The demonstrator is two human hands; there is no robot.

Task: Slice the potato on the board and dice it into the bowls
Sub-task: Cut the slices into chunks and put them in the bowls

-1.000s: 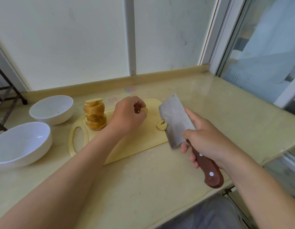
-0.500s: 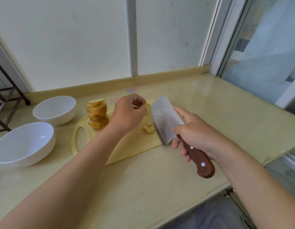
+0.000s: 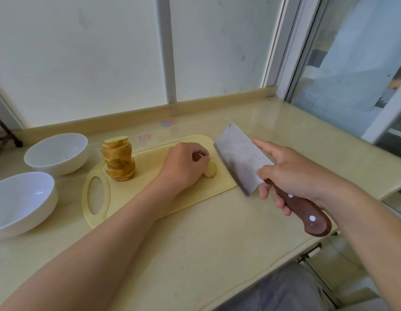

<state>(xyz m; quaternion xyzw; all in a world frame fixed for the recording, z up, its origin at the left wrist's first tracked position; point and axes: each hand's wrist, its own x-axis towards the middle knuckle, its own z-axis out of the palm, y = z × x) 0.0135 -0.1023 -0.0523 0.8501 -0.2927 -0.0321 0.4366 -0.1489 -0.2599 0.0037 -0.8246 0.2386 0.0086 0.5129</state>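
On the beige worktop (image 3: 195,254), the right hand (image 3: 293,173) sits nearest, just off the right end of the board (image 3: 136,198), its fingers wrapped round the wooden handle of a cleaver (image 3: 242,158) whose blade tilts above that end, forefinger laid along the blade's side. On the board the left hand (image 3: 183,167) curls its fingers down onto a small potato piece (image 3: 211,169) beside the blade, while a stack of slices (image 3: 119,161) stands nearer the board's handle hole. Left of the board lie two white bowls, the near bowl (image 3: 20,203) and, beyond it, the far bowl (image 3: 57,153).
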